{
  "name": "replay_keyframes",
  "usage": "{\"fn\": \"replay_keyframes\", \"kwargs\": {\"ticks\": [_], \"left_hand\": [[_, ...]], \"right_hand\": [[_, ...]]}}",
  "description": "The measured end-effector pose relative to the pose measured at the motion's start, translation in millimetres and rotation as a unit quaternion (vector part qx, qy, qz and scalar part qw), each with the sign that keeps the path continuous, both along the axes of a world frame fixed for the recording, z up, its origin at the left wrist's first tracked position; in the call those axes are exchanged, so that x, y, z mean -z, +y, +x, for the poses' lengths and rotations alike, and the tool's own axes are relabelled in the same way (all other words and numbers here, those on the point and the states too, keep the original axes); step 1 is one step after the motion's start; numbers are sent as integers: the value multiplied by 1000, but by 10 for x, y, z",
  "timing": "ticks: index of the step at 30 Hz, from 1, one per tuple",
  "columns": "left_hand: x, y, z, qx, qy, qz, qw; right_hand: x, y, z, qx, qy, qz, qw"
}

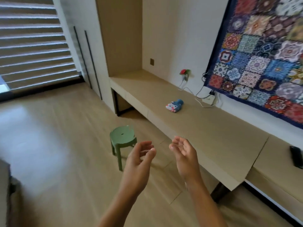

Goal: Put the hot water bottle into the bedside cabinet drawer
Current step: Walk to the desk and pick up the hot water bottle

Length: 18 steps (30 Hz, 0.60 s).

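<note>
Two hands raised, empty: left hand (pixel 139 158), right hand (pixel 184 154), fingers loosely curled, spread. One hot water bottle (pixel 174 105) on wooden counter (pixel 205 128). One green stool (pixel 123 141).

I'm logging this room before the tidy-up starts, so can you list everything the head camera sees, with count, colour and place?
hot water bottle: 1, blue with a white and red pattern, lying on the long wooden counter, apart from both hands
counter: 1, light wood, along the right wall
stool: 1, green, on the floor in front of the counter
wall hanging: 1, dark blue with many-coloured patches, on the wall above the counter
white box: 1, white, on the counter by the wall, cables running to it
flower ornament: 1, red and green, on the wall above the counter
dark flat object: 1, black, on the lower unit at far right; cannot tell what it is
blinds: 1, striped, upper left
left hand: 1, open, empty
right hand: 1, open, empty
</note>
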<state>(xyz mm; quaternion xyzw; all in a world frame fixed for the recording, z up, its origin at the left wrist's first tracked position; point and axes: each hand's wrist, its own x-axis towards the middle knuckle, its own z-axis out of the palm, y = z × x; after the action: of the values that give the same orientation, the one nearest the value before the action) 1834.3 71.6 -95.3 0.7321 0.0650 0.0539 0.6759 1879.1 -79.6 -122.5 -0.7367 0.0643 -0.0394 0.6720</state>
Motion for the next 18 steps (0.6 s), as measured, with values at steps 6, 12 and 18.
{"fn": "replay_keyframes", "kwargs": {"ticks": [6, 12, 18], "left_hand": [[59, -262, 1342, 107, 20, 11, 994], [372, -847, 2588, 171, 44, 20, 984], [506, -1382, 3671, 211, 62, 30, 975]], "right_hand": [[75, -229, 1044, 88, 14, 9, 996], [355, -754, 2105, 139, 33, 8, 990], [532, -1254, 3195, 135, 52, -8, 989]]}}
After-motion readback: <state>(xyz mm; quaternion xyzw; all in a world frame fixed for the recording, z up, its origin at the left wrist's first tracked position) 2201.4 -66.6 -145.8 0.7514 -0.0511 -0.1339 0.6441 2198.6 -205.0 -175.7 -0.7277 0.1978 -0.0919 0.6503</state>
